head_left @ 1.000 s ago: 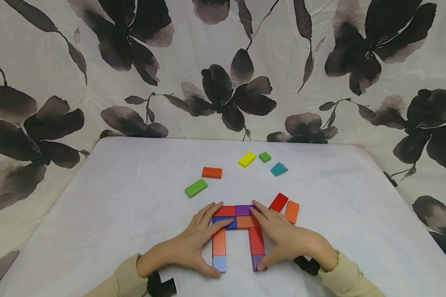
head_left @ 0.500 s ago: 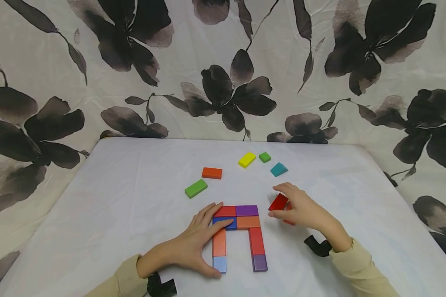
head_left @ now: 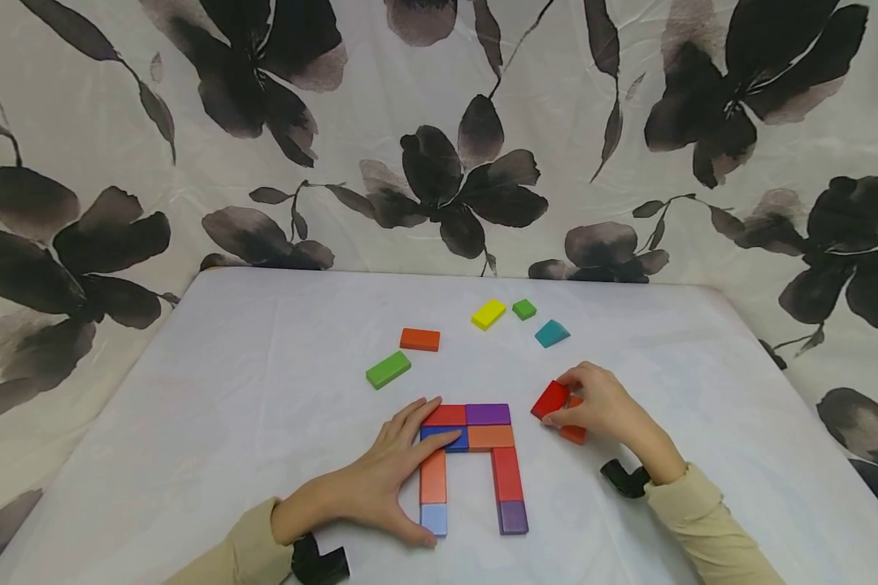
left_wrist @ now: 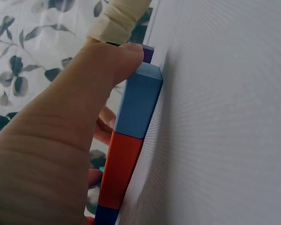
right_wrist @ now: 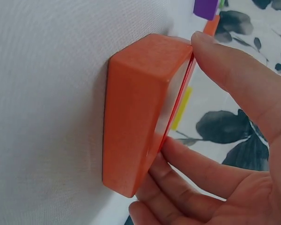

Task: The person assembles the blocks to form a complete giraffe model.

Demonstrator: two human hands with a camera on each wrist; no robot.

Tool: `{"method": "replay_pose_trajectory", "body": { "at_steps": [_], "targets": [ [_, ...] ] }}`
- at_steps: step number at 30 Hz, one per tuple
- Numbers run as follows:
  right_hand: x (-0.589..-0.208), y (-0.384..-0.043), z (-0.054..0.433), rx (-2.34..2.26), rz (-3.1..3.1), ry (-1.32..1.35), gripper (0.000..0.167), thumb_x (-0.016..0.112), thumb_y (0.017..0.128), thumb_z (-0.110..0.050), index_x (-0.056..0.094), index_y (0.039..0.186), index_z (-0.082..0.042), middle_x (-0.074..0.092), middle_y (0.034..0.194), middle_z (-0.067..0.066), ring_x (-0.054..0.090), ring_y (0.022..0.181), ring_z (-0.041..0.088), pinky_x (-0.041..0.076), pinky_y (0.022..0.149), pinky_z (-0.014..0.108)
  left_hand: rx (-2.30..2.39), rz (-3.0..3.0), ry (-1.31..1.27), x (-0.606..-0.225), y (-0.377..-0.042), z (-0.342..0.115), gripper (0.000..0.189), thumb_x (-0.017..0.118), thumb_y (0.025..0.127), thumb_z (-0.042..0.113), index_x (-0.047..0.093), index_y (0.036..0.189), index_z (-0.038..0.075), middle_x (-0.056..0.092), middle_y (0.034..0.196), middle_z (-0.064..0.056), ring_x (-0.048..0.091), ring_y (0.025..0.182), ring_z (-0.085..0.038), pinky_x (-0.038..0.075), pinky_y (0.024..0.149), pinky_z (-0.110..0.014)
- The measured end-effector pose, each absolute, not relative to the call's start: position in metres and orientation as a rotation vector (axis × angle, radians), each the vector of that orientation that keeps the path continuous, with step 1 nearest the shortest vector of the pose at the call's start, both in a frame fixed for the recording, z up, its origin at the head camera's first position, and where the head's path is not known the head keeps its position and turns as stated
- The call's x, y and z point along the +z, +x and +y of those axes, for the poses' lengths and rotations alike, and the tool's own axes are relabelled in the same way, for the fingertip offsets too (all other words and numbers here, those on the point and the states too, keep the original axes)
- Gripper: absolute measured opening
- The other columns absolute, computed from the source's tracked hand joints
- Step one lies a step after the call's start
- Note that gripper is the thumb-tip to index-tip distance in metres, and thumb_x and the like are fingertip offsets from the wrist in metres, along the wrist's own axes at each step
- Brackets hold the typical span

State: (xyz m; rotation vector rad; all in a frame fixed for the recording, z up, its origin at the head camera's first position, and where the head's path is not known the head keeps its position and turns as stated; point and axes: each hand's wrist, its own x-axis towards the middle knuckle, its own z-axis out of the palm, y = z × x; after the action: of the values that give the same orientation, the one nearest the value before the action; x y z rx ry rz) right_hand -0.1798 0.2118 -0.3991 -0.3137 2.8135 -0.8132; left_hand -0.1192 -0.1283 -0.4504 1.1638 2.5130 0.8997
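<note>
An arch of flat coloured blocks lies on the table. Its top rows hold a red block (head_left: pixel 443 415), a purple block (head_left: pixel 487 414), a blue block (head_left: pixel 457 443) and an orange block (head_left: pixel 491 439). The legs end in a light blue block (head_left: pixel 434 519) and a purple block (head_left: pixel 513 517). My left hand (head_left: pixel 376 479) rests along the arch's left side, fingers extended, index on the blue block, thumb at the light blue block. To the right, my right hand (head_left: pixel 601 402) pinches a loose red block (head_left: pixel 549 400) between thumb and fingertips. An orange block (right_wrist: pixel 131 117) lies close under that hand.
Farther back lie a green block (head_left: pixel 389 370), an orange-red block (head_left: pixel 420 340), a yellow block (head_left: pixel 488 314), a small green block (head_left: pixel 523 309) and a teal triangular block (head_left: pixel 552 333). A floral cloth (head_left: pixel 380 81) hangs behind the white table (head_left: pixel 263 366).
My right hand has left the arch's right side, moved right to the loose red block, and closed its fingertips on it. My left hand stays in place.
</note>
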Motion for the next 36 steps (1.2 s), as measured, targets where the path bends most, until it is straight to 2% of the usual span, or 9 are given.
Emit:
{"method": "replay_pose_trajectory", "body": {
  "at_steps": [6,10,14,19,26,36],
  "targets": [
    [-0.4,-0.182,0.21,-0.812,2.807,-0.316,0.057,0.087,0.074,-0.025,0.065,0.115,0.008,0.063,0.106,0.014,0.057,0.099,0.031,0.055,0.077,0.04,0.906,2.509,1.149,-0.449,-0.119,-0.128,0.113,0.079,0.066,0.07,0.023,0.158,0.034,-0.007,0.166,-0.004,-0.009,0.149,-0.027,0.013,0.111,-0.067],
    [-0.4,-0.184,0.205,-0.82,2.8,-0.334,0.055,0.087,0.075,-0.024,0.066,0.115,0.007,0.063,0.107,0.014,0.057,0.099,0.03,0.055,0.079,0.041,0.938,2.496,1.097,-0.449,-0.119,-0.128,0.106,0.075,0.07,0.071,0.026,0.157,0.035,-0.007,0.166,-0.001,-0.01,0.149,-0.023,0.011,0.112,-0.065],
    [-0.4,-0.185,0.2,-0.826,2.783,-0.354,0.054,0.086,0.075,-0.022,0.066,0.117,0.006,0.063,0.108,0.013,0.056,0.101,0.03,0.055,0.082,0.042,0.999,2.473,1.029,-0.448,-0.119,-0.127,0.095,0.072,0.078,0.064,0.029,0.156,0.032,-0.005,0.166,0.001,-0.009,0.149,-0.02,0.01,0.113,-0.065],
    [-0.402,-0.184,0.197,-0.85,2.758,-0.364,0.054,0.086,0.076,-0.02,0.066,0.12,0.004,0.062,0.112,0.012,0.054,0.105,0.03,0.053,0.085,0.045,1.065,2.469,1.026,-0.448,-0.121,-0.127,0.086,0.072,0.085,0.054,0.032,0.155,0.025,0.0,0.166,-0.002,-0.006,0.15,-0.023,0.013,0.111,-0.067],
    [-0.405,-0.18,0.196,-0.881,2.73,-0.444,0.053,0.086,0.075,-0.018,0.067,0.121,0.001,0.061,0.11,0.009,0.054,0.106,0.029,0.05,0.089,0.049,1.158,2.408,1.077,-0.45,-0.125,-0.127,0.087,0.073,0.086,0.051,0.03,0.157,0.025,0.007,0.166,0.005,-0.01,0.151,-0.016,0.015,0.11,-0.069],
    [-0.404,-0.178,0.193,-0.887,2.724,-0.537,0.053,0.087,0.074,-0.017,0.068,0.119,0.001,0.062,0.107,0.007,0.056,0.103,0.027,0.05,0.089,0.048,1.107,2.425,1.05,-0.45,-0.123,-0.126,0.091,0.074,0.082,0.056,0.031,0.157,0.026,0.011,0.166,0.008,-0.005,0.151,-0.013,0.019,0.11,-0.067]
  ]
}}
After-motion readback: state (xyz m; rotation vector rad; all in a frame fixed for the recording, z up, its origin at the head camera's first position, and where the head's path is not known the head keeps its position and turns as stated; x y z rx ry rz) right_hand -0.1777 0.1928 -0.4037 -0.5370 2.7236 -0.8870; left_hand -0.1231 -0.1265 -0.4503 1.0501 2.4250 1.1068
